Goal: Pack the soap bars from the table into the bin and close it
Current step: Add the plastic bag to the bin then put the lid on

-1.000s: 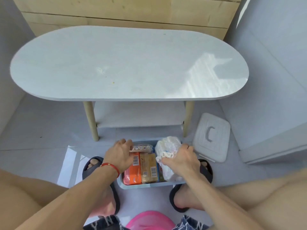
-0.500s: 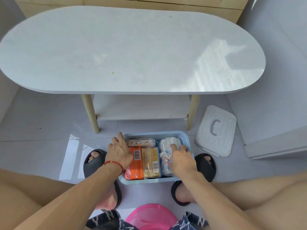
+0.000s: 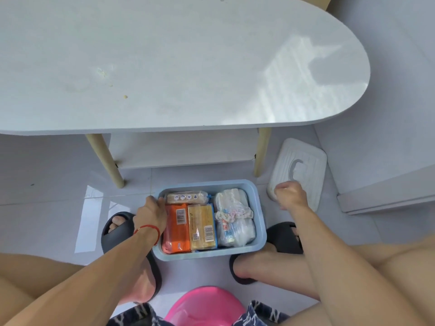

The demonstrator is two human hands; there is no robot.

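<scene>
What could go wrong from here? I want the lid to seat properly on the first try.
1. The crinkled clear plastic-wrapped bundle looks bulged near the rim of the pale blue plastic bin; it might keep the white ribbed lid from seating.
2. The left hand rests on the bin's left rim, where the lid could pinch it.
3. The right hand is at the lid's near edge; lifted there, it may tip.

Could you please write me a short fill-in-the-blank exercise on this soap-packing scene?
1. The white ribbed plastic lid lies on the ____, to the right of the light blue plastic bin.
2. The orange wrapped soap bar lies directly ____ of the yellow wrapped soap bar.
3. The left hand wears a ____ string bracelet at its wrist.
4. The right hand is at the near edge of the ____.

Missing words: floor; left; red; lid
</scene>
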